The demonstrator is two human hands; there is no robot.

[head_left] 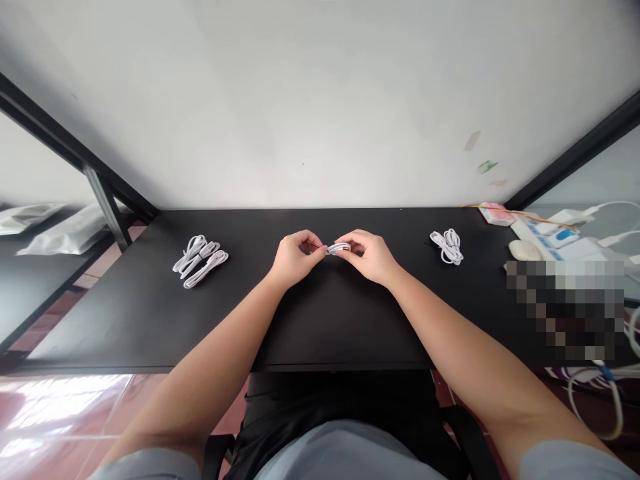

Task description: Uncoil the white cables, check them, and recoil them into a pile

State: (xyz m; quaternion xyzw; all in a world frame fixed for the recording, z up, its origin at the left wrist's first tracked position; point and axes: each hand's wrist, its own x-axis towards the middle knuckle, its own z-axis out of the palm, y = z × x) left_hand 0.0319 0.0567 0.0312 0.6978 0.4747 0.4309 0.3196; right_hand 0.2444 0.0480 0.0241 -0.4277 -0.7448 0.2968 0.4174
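A small coiled white cable (341,247) is held between my two hands above the middle of the black desk. My left hand (299,258) pinches its left end with thumb and forefinger. From the other side, my right hand (369,255) grips the coil between thumb and fingers. Something thin and dark shows at the coil's left end, too small to make out. To the left lie several bundled white cables (200,259) close together. Another white cable bundle (449,247) rests on the desk to the right, with a dark tie end beside it.
The black desk (320,320) meets a white wall (310,107) at the back. On the right stand a power strip (537,237) with plugs, a white mouse (525,251) and a pixelated patch. Clear plastic bags (70,230) lie on a neighbouring surface at left.
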